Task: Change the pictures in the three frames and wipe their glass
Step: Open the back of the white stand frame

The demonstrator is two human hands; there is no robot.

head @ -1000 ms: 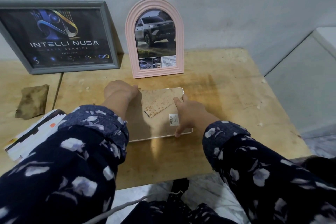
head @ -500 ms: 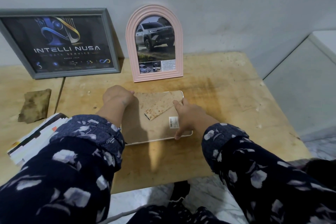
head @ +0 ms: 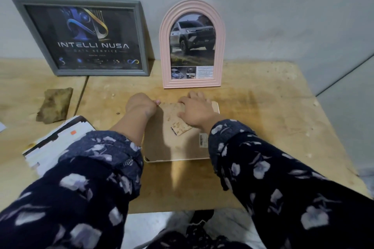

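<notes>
Two hands are being worked along the far edge of the face-down third frame (head: 178, 143), centre: left hand (head: 140, 104) curled, grip contents indiscernible; right hand (head: 197, 110) flat on the backing. Back-opening step; clasp release is needed next.

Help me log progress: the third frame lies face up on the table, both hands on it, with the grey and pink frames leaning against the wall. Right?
Not quite. The head view shows the third frame face down, its brown backing board up. The left hand and right hand are on it; the grey frame and pink frame lean against the wall.
</notes>
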